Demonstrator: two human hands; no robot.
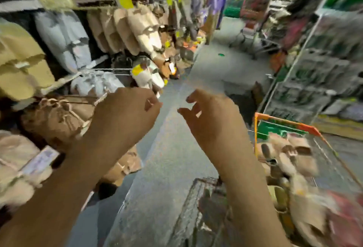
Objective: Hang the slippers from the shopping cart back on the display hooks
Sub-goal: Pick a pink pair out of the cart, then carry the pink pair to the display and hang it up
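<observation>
The frame is blurred by motion. My left hand (125, 113) is raised beside the slipper display, back to the camera, fingers loosely curled with nothing seen in them. My right hand (212, 117) hovers over the aisle floor with relaxed, slightly bent fingers and holds nothing. Several beige slippers (294, 148) lie in the shopping cart (284, 121) at the lower right. Rows of beige slippers (137, 28) hang on the display hooks (117, 69) to the left. Brown slippers (59, 117) hang just left of my left hand.
Grey slippers (62, 36) and tan ones (21, 66) fill the left rack. A shelf of packaged goods (314, 74) lines the right side. The grey aisle floor (216, 60) runs ahead between them. A wire basket part of the cart (198, 207) sits near my right forearm.
</observation>
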